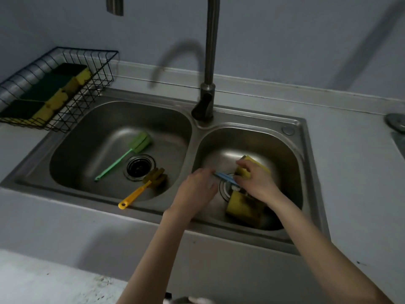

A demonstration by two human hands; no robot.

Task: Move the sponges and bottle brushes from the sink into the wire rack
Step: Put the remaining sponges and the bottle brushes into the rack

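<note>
Both hands are down in the right basin of the steel double sink (pixel 192 137). My left hand (pixel 197 188) holds the handle of a blue bottle brush (pixel 225 179) that lies across the drain. My right hand (pixel 254 179) grips a yellow sponge (pixel 255 164). A second yellow sponge (pixel 243 208) lies below that hand. In the left basin lie a green bottle brush (pixel 129 153) and a yellow-handled bottle brush (pixel 142 187). The black wire rack (pixel 87 84) at the left holds several green-and-yellow sponges (pixel 54 91).
A tall steel faucet (pixel 209 69) rises between the basins at the back. The left basin's drain (pixel 139 166) sits between the two brushes. Grey counter surrounds the sink, with a metal object (pixel 396 121) at the right edge.
</note>
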